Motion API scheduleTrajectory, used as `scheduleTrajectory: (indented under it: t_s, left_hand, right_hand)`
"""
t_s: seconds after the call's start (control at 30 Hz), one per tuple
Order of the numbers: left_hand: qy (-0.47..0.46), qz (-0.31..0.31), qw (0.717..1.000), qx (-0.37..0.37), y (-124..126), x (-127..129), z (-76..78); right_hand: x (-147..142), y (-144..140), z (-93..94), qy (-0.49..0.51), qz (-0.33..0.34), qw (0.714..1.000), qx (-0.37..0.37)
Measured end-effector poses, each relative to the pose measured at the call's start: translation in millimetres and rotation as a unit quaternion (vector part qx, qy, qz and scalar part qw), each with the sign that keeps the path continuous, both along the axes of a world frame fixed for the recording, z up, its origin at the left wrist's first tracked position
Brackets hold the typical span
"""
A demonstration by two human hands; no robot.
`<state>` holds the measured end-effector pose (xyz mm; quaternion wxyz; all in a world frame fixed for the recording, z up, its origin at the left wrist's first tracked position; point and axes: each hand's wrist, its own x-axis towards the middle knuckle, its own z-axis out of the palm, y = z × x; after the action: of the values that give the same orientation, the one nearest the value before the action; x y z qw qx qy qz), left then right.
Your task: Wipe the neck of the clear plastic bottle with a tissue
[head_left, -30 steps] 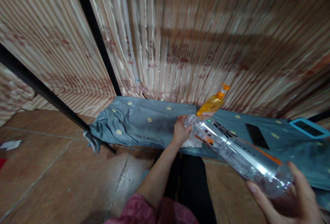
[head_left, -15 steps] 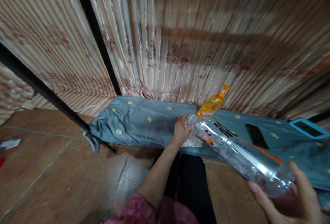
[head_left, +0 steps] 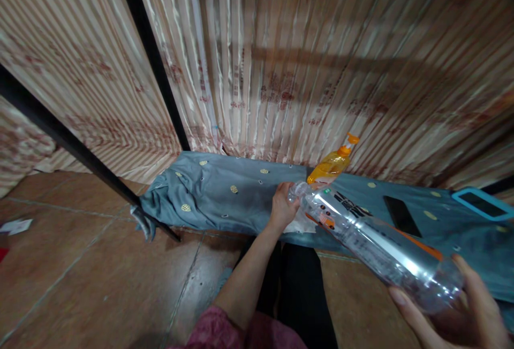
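Note:
My right hand (head_left: pixel 453 314) grips the base of a large clear plastic bottle (head_left: pixel 373 242), which lies tilted with its neck pointing away from me. My left hand (head_left: pixel 283 207) is closed around the bottle's mouth, over a white cloth or paper (head_left: pixel 299 226) lying on the blue-grey fabric (head_left: pixel 228 196). Just beyond the bottle's neck stands an orange-capped bottle of yellow liquid (head_left: pixel 333 161).
The blue-grey fabric covers a low ledge along a striped curtain (head_left: pixel 281 60). A dark phone (head_left: pixel 399 215) and a teal-cased device (head_left: pixel 482 204) lie on it at right. A black bar (head_left: pixel 80 153) slants down at left. Brown floor tiles (head_left: pixel 88 279) lie below.
Almost nothing differs; the bottle and both hands have shifted slightly down in view as my head moved a little.

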<state>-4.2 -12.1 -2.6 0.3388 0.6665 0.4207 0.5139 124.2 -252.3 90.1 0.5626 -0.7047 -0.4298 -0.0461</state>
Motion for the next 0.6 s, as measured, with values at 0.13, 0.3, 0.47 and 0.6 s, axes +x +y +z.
scheduleTrajectory:
  t_s: [0.13, 0.3, 0.47, 0.6]
  left_hand:
    - [0.002, -0.004, 1.0, 0.003, 1, 0, 0.3]
    - [0.014, 0.001, 1.0, 0.0, 0, 0, 0.7]
    - [0.016, -0.001, 1.0, 0.0, 0, 0, 0.1]
    - [0.009, -0.002, 1.0, 0.005, 1, 0, -1.4]
  right_hand:
    - [10, 0, -8.7, 0.014, 0.015, 1.0, 0.002]
    - [19, -2, -13.9, -0.007, 0.017, 1.0, 0.013]
    - [14, 0, -10.6, 0.014, -0.001, 1.0, 0.001]
    - [10, 3, -7.8, 0.003, 0.011, 1.0, 0.016]
